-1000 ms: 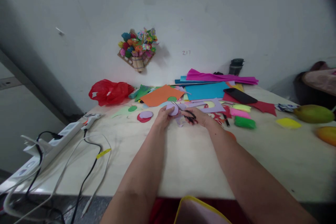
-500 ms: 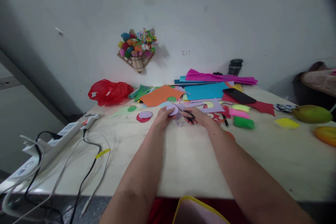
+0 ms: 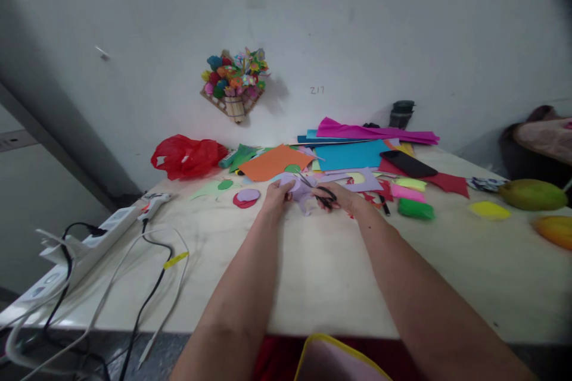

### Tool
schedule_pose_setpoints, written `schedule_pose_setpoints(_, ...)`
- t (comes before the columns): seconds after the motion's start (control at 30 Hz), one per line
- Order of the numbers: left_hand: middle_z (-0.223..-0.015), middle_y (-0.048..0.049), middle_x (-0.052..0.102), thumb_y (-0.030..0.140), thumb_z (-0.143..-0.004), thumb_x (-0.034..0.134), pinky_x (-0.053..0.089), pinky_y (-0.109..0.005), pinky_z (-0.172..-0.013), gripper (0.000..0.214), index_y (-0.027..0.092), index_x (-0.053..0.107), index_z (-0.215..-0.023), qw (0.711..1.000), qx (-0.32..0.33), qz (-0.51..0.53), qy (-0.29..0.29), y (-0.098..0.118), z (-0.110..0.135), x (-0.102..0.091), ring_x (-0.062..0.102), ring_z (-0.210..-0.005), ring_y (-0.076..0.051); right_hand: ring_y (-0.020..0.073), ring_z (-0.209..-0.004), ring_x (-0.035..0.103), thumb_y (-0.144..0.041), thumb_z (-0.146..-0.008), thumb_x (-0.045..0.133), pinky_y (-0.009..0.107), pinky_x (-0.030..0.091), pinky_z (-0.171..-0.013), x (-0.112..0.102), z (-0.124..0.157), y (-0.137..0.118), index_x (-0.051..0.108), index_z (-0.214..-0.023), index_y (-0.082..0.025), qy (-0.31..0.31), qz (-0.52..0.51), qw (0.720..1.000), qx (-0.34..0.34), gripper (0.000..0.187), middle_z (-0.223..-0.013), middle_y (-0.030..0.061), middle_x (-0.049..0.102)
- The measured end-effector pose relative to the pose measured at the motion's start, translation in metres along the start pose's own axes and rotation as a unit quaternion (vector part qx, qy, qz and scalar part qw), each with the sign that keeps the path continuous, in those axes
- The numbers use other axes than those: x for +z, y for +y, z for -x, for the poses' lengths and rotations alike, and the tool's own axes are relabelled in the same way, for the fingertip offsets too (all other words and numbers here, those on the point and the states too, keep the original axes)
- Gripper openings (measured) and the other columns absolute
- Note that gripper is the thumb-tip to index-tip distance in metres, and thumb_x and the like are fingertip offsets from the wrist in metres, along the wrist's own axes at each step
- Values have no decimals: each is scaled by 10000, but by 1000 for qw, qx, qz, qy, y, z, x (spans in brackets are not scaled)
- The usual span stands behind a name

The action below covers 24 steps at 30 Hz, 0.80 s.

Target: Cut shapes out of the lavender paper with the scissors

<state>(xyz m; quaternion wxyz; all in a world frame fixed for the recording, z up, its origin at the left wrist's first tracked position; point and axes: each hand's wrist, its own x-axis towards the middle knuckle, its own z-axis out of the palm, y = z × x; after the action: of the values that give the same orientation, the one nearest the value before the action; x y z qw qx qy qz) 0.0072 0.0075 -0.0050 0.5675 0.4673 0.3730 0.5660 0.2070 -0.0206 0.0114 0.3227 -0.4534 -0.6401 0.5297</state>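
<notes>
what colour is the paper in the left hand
Light purple; the paper in the left hand shows best in the head view.

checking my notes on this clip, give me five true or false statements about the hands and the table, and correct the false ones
1. The right hand holds scissors with black handles. True.
2. The left hand holds an orange sheet. False: the left hand holds light purple paper.
3. The black phone rests partly on red paper. True.
4. The red plastic bag is right of the phone. False: the bag is on the table's left side.
5. The green packet is nearer the person than the pink packet. True.
</notes>
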Motion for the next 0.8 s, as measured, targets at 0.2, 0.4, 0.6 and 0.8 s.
schedule_pose_setpoints(0.2, -415, 51, 450, 308, -677, 833, 312, -227, -438, 295, 167, 585, -601, 998, 23, -20, 52, 1, -2, -2, 377, -386, -75, 80, -384, 456, -453, -788, 767, 213, 339, -391, 2, 1, -6, 547, -712, -193, 95, -12, 995, 12, 349, -505, -28, 563)
schedule_pose_setpoints(0.4, -408, 50, 446, 342, -670, 839, 303, -222, -431, 335, 172, 572, -559, 995, 31, -40, 81, -2, -5, -5, 369, -389, -75, 83, -409, 478, -539, -752, 745, 221, 306, -381, -2, 6, -6, 585, -720, -174, 0, -20, 998, -66, 399, -563, -3, 612)
schedule_pose_setpoints(0.6, -455, 46, 481, 309, -644, 864, 311, -220, -456, 308, 164, 598, -587, 994, 29, -47, 94, 1, -5, -5, 402, -429, -82, 77, -388, 456, -505, -772, 739, 217, 245, -356, -5, 13, -11, 581, -712, -179, -13, 10, 1000, -17, 368, -533, -1, 607)
schedule_pose_setpoints(0.8, -461, 49, 491, 278, -634, 866, 309, -211, -455, 276, 161, 617, -618, 995, 27, -18, 92, 1, -6, -7, 421, -445, -83, 85, -376, 461, -447, -767, 777, 216, 300, -361, -6, 9, -10, 580, -706, -184, 3, 15, 1000, 22, 334, -496, -7, 593)
